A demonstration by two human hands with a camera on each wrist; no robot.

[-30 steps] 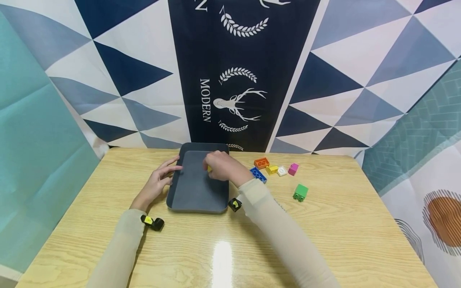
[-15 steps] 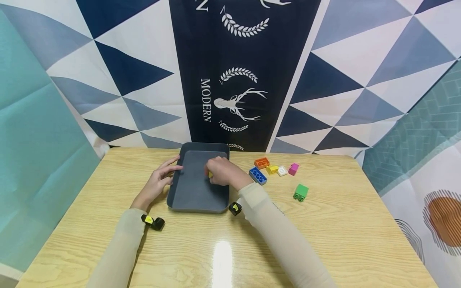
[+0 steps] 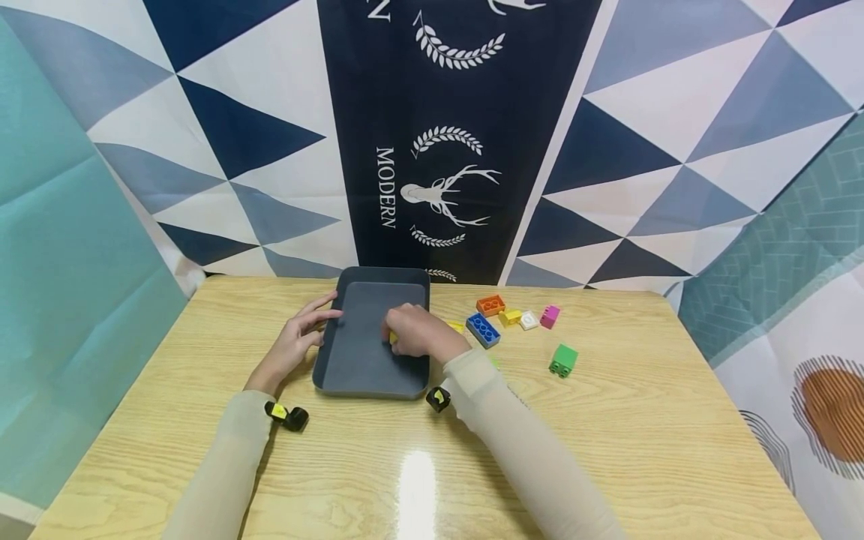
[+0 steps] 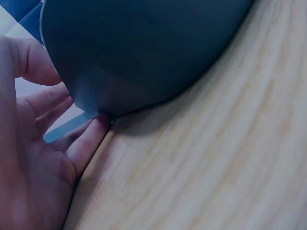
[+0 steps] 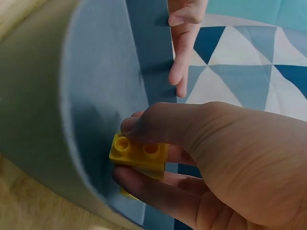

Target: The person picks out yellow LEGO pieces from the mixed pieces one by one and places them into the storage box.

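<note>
My right hand is over the right half of the dark grey tray, pinching a yellow toy brick between thumb and fingers. Two round studs show on the brick in the right wrist view, close over the tray floor; a further bit of yellow shows beneath the fingers. In the head view the hand covers most of the brick. My left hand rests at the tray's left side, its extended fingertips over the rim. The left wrist view has the fingers against the tray's outer wall.
Right of the tray lie a blue brick, an orange brick, a yellow brick, a white piece, a pink brick and a green brick. Another yellow piece peeks out behind the right wrist. Patterned cloth backs the table.
My right hand has come slightly nearer along the tray, still pinching the yellow brick. Its arm has shifted, uncovering the blue brick and another yellow piece. The left hand has stayed put.
</note>
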